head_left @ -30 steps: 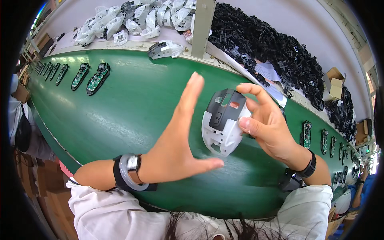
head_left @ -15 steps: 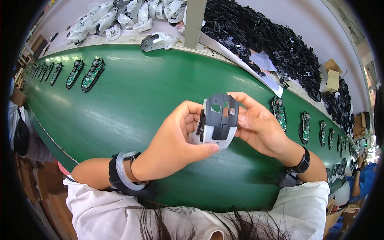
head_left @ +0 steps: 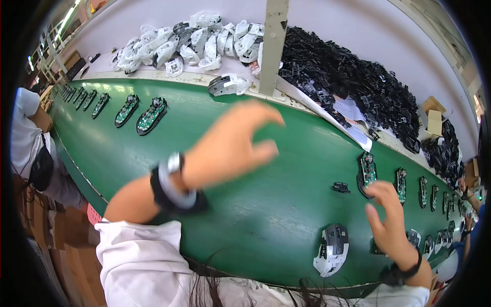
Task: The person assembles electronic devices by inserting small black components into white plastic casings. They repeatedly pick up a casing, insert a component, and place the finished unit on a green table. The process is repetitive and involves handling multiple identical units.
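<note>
By the table's (head_left: 266,227) edge, a mouse shell (head_left: 335,246) has room leftward.

A grey-and-white mouse cover (head_left: 331,250) is lying outer side up near the close edge of the green counter (head_left: 255,217), grey end pointing away. Farther off, a black mouse base (head_left: 360,180) is carrying a green circuit board (head_left: 367,168), and a small black plastic piece (head_left: 341,188) is lying just beside it.

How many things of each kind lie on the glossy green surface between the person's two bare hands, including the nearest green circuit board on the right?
Grey-and-white plastic mouse shell: 1
Small black plastic part: 1
Green circuit board in black base: 1
Total: 3
Not counted: partly hidden dark thing beside the right hand.
</note>
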`<state>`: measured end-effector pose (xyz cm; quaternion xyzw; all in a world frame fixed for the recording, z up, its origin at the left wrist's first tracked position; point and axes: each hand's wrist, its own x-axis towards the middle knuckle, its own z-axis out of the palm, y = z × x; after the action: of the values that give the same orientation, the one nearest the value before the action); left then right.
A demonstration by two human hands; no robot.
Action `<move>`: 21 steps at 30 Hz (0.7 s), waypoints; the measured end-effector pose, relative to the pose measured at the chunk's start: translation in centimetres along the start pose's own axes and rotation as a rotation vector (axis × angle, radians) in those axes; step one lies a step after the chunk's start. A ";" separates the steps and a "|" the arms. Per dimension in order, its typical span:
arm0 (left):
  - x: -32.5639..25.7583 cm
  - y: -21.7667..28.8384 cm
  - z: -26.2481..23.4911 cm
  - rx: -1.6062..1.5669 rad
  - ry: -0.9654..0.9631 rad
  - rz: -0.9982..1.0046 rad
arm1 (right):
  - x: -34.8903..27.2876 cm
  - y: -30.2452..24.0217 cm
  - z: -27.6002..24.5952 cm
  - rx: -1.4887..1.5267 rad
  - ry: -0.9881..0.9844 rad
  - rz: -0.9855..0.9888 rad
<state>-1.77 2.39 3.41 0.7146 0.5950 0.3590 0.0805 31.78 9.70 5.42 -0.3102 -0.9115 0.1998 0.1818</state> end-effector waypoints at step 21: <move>0.2 -4.8 -2.5 -1.539 0.074 -0.651 | 7.4 -0.3 5.5 0.584 -0.236 0.005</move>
<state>-7.11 3.13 2.72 0.2403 0.3626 0.6470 0.6262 23.64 12.82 2.35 -0.2215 -0.8297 0.4882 0.1556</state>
